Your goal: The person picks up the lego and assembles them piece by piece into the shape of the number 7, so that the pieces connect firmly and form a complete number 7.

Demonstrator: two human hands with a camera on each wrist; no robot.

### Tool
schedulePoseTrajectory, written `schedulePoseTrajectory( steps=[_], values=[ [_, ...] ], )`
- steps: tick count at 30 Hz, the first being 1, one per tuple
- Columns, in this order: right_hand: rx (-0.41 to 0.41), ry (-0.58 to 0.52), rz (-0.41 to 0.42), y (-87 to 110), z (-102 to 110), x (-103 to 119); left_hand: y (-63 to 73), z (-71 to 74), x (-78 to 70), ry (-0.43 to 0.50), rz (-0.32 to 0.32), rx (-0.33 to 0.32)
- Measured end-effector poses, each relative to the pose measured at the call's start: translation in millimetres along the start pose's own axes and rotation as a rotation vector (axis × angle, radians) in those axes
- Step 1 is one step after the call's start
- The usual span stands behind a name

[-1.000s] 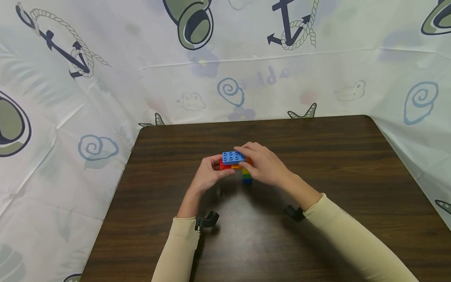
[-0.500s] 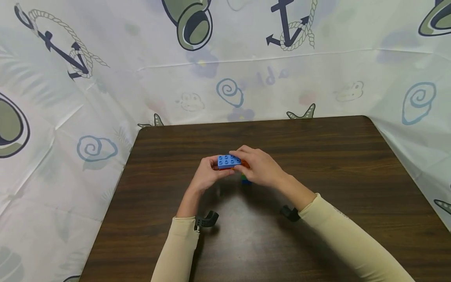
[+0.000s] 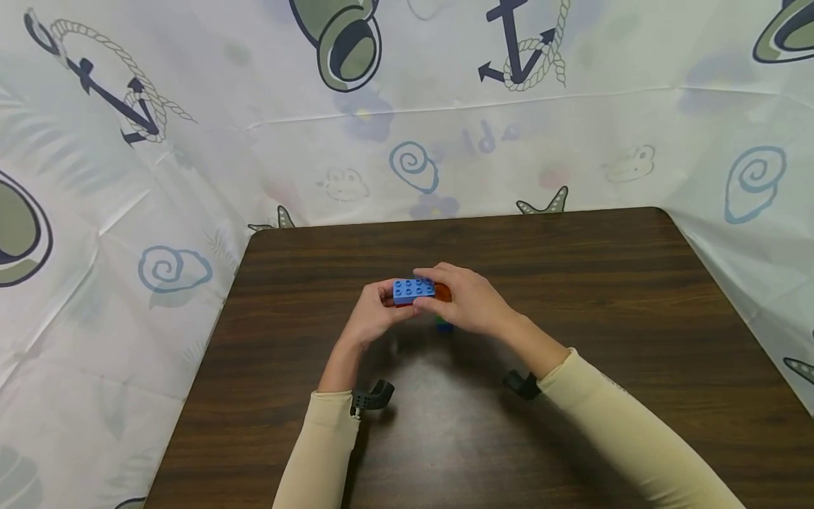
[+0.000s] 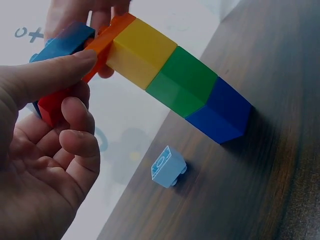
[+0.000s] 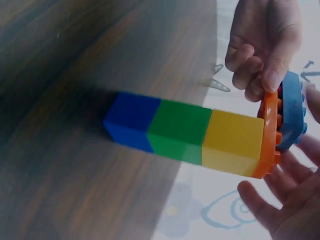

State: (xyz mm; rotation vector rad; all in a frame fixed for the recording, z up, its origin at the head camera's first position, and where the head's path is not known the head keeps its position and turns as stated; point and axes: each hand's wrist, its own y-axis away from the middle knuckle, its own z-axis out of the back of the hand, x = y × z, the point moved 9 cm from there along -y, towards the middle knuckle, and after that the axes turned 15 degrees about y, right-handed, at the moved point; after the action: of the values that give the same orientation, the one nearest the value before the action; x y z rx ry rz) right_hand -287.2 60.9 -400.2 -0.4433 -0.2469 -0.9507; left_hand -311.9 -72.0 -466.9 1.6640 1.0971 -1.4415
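Note:
In the head view my right hand pinches a blue eight-stud brick between thumb and fingers. It lies over a flat orange brick, with a narrow gap between them in the right wrist view. My left hand grips a red brick just under the blue one, thumb on the near side. The orange brick caps an upright stack of a yellow brick, a green brick and a dark blue brick standing on the table. From above, the hands hide most of this stack.
A small light blue brick lies on the table beyond the stack, its hollow underside showing. The dark wood table ends at a back edge near a patterned cloth. Black wrist straps sit at both cuffs.
The blue brick and right hand have shifted slightly left and toward me, so the blue brick now covers more of the red one. Over the last half second the hands have barely moved.

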Motion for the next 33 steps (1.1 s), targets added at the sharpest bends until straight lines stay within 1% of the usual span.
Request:
schedulePoseTrajectory(
  steps=[3, 5, 7, 9, 13, 15, 19, 23, 29, 30, 33],
  values=[
    [0.040, -0.160, -0.115, -2.7, -8, -12, 0.5, 1.4, 1.1, -0.009, 0.001, -0.009],
    [0.068, -0.230, -0.173, -4.0, -14, -20, 0.3, 1.3, 1.0, -0.011, -0.001, -0.010],
    [0.102, -0.267, -0.208, -4.4, -19, -24, 0.5, 0.1, 0.4, -0.006, -0.003, -0.005],
    [0.122, -0.301, -0.222, -4.7, -23, -27, 0.4, -0.9, 0.3, 0.002, -0.001, 0.000],
    [0.124, -0.363, -0.246, -4.1, -26, -31, 0.7, -1.5, 0.0, 0.018, 0.004, -0.009],
    [0.129, -0.392, -0.249, -4.7, -28, -32, 0.8, -0.5, -0.9, 0.035, 0.008, -0.026],
    [0.147, -0.439, -0.245, -6.4, -31, -30, 0.4, 0.2, -6.3, 0.049, -0.003, -0.060],
    [0.154, -0.461, -0.252, -7.4, -31, -30, 1.0, -0.9, -11.3, 0.034, -0.026, -0.077],
    [0.164, -0.476, -0.263, -6.8, -34, -31, 2.3, -1.1, -10.6, 0.037, -0.051, -0.083],
    [0.166, -0.478, -0.265, -6.1, -30, -27, 2.3, -1.2, -10.4, 0.038, -0.053, -0.082],
    [0.170, -0.496, -0.277, -6.8, -31, -28, 1.9, -2.0, -10.6, 0.055, -0.063, -0.075]
  ],
)
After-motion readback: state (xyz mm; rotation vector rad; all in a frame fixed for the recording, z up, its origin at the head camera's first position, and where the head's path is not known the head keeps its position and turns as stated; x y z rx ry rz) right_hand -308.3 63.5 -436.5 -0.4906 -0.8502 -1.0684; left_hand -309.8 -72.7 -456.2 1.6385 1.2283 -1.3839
